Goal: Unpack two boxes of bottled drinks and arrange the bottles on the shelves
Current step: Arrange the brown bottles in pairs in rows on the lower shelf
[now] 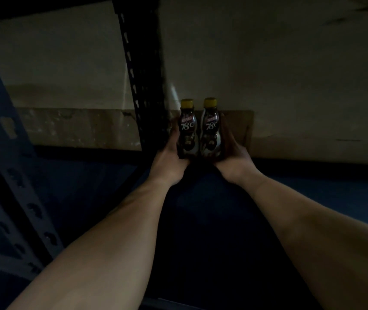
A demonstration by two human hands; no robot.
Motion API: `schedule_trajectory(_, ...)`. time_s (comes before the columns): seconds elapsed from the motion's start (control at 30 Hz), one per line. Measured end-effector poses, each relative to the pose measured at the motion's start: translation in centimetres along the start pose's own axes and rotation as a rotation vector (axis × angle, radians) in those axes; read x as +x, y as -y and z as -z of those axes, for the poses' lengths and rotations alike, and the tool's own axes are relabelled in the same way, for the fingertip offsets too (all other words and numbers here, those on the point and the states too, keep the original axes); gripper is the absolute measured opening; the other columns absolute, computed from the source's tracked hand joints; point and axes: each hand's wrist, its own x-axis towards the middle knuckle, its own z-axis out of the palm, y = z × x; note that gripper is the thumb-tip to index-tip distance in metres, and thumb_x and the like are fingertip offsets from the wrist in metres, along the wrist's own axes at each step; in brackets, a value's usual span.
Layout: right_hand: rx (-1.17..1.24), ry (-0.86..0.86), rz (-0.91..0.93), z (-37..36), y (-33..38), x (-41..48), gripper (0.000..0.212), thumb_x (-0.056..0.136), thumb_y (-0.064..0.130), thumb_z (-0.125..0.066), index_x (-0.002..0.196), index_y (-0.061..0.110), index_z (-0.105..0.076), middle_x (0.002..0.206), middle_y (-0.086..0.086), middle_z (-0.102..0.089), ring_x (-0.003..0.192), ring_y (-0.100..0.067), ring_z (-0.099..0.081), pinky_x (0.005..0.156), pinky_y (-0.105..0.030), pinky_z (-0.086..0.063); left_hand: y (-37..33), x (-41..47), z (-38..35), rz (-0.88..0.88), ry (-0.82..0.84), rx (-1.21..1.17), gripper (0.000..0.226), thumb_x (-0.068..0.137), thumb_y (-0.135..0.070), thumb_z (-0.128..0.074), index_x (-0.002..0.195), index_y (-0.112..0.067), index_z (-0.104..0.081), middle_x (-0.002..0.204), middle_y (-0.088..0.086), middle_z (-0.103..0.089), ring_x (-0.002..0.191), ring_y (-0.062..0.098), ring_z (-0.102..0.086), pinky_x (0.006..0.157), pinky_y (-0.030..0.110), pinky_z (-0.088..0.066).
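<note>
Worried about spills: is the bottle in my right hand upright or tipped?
Upright. The right bottle is held vertical, yellow cap on top, beside the left bottle, right hand gripping its side.

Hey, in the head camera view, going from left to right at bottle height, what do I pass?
blue shelf upright → black slotted upright → left hand, its grip round the left bottle → right bottle → right hand, gripping that one.
</note>
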Motion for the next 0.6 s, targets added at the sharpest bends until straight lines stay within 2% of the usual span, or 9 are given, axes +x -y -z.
schedule_trajectory(0.07, -0.036, -0.003, 0.008, -0.1, -0.2, 0.2, 0.102, 0.094, 0.028, -0.072, 0.163, 0.039, 0.002, 0.163, 0.009, -0.035, 0.143, -0.012, -0.041, 0.109, -0.016, -0.027, 0.2, 0.2, -0.2, 0.001, -0.008, -0.022, 0.092, 0.095, -0.031, -0.068, 0.155, -0.055, -0.004, 0.156, -0.003, -0.043, 0.138, 0.025, -0.046, 0.103, 0.026, -0.035)
schedule_trajectory(0.2, -0.022, -0.007, 0.007, 0.0, -0.3, 0.2, 0.097, 0.096, 0.024, -0.071, 0.163, 0.038, -0.001, 0.161, 0.011, -0.038, 0.138, -0.004, -0.04, 0.102, -0.007, -0.024, 0.7, 0.7, -0.3, -0.023, -0.009, -0.073, 0.087, 0.095, -0.032, -0.067, 0.152, -0.06, -0.008, 0.161, -0.009, -0.034, 0.145, 0.018, -0.034, 0.108, 0.025, -0.025)
schedule_trajectory(0.33, 0.012, 0.002, -0.012, 0.1, -0.3, 0.2, 0.096, 0.096, 0.029, -0.071, 0.161, 0.047, -0.002, 0.158, 0.013, -0.042, 0.132, 0.0, -0.041, 0.104, -0.014, -0.029, 1.1, 1.1, -0.4, -0.042, -0.008, -0.088, 0.095, 0.093, -0.028, -0.07, 0.151, -0.062, -0.004, 0.165, -0.013, -0.024, 0.149, 0.011, -0.022, 0.113, 0.024, -0.017)
schedule_trajectory(0.43, 0.039, 0.002, -0.027, -0.2, -0.4, 0.3, 0.099, 0.091, 0.037, -0.075, 0.159, 0.052, -0.004, 0.158, 0.016, -0.042, 0.138, -0.007, -0.045, 0.109, -0.018, -0.031, 1.1, 1.2, -0.4, -0.036, -0.015, -0.098, 0.095, 0.094, -0.026, -0.069, 0.149, -0.065, -0.002, 0.166, -0.013, -0.019, 0.149, 0.01, -0.019, 0.113, 0.023, -0.013)
schedule_trajectory(0.53, -0.001, 0.005, -0.021, -0.2, -0.6, 0.3, 0.099, 0.093, 0.033, -0.073, 0.161, 0.048, -0.003, 0.158, 0.01, -0.044, 0.138, -0.015, -0.049, 0.109, -0.021, -0.033, 1.0, 1.1, -0.4, -0.032, -0.013, -0.123, 0.094, 0.095, -0.024, -0.066, 0.144, -0.073, -0.001, 0.166, -0.013, -0.019, 0.149, 0.011, -0.02, 0.113, 0.023, -0.012)
schedule_trajectory(0.6, -0.059, -0.004, -0.012, -0.3, -0.8, 0.4, 0.096, 0.095, 0.034, -0.07, 0.161, 0.046, -0.002, 0.159, 0.008, -0.044, 0.138, -0.018, -0.05, 0.109, -0.023, -0.035, 0.9, 0.9, -0.3, -0.033, -0.023, -0.108, 0.093, 0.095, -0.023, -0.067, 0.148, -0.068, -0.004, 0.166, -0.011, -0.02, 0.15, 0.015, -0.021, 0.115, 0.024, -0.017)
